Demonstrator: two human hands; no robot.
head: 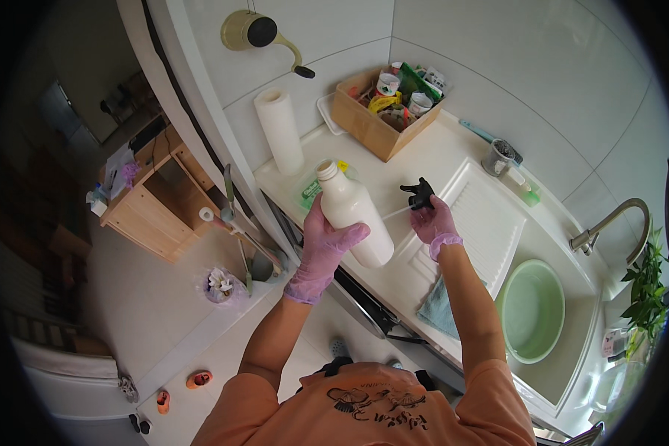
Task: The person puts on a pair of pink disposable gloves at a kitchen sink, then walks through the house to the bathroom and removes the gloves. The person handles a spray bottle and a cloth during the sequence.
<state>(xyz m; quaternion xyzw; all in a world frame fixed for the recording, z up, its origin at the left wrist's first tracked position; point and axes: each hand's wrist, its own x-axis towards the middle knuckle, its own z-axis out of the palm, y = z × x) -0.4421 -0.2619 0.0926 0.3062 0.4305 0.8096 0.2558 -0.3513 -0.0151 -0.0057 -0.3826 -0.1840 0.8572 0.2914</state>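
My left hand [330, 243], in a thin pink glove, grips a white plastic bottle [359, 214] that tilts over the counter's front edge. Its threaded neck is uncapped. Between the gloved fingers of my right hand [435, 220] is a black trigger spray head [421, 195]. From it a pale dip tube [397, 213] runs left towards the bottle and ends beside or behind its body; its tip is hidden. Behind the bottle, a clear and green plastic package [310, 192] lies on the white counter [368, 150].
A paper towel roll [280, 134] stands by the wall, left of a cardboard box [368, 125] of mixed containers. To the right are a ribbed drainboard [482, 214], a blue-grey cloth [439, 306], and a green basin [532, 312] in the sink under a curved faucet [613, 223].
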